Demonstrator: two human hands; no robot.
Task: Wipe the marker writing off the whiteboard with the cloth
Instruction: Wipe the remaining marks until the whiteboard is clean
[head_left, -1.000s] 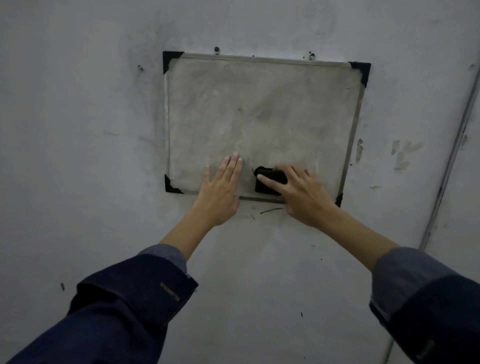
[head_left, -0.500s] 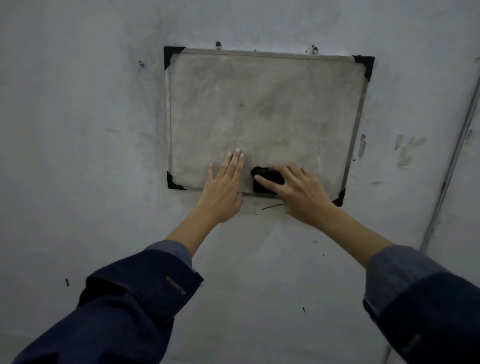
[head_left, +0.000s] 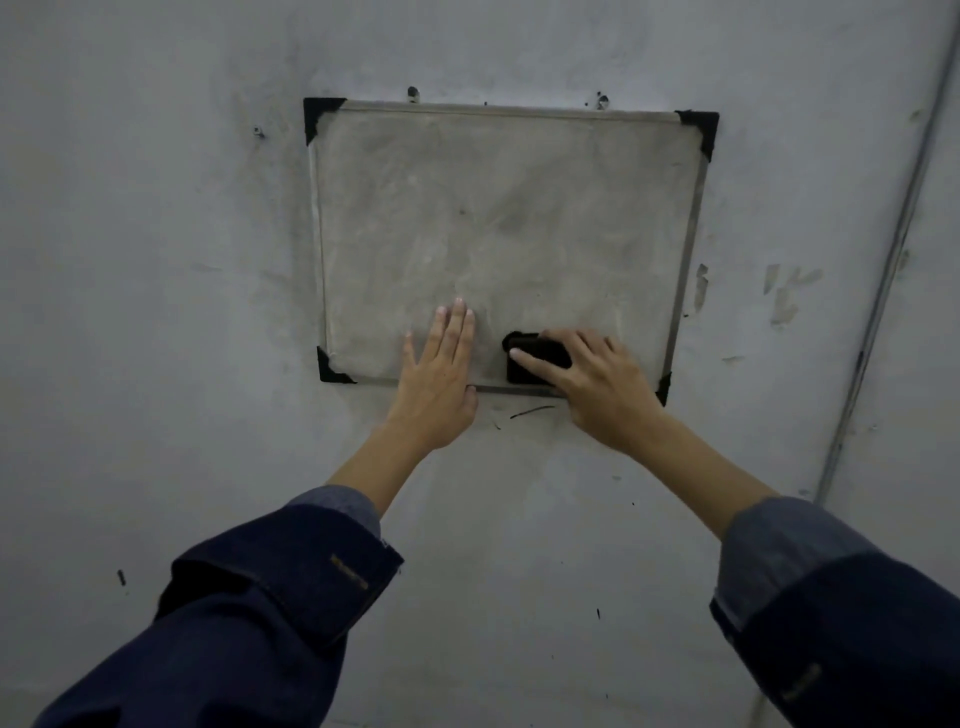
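Black cloth (head_left: 535, 361) pressed to the lower right part of the whiteboard (head_left: 509, 234), just above the bottom frame edge. Right hand (head_left: 597, 387) gripping it, thumb along the near side, fingers curled over the top. Left hand (head_left: 439, 371) laid flat, fingers straight, across the bottom edge just left of the cloth, apparently steadying the board against the wall (head_left: 156, 260). No clear writing visible anywhere on the surface, only grey smears. Probably late in the wiping, along the bottom strip. Next: sweep sideways along that edge with firm pressure, toward the right corner, then over any remaining haze.
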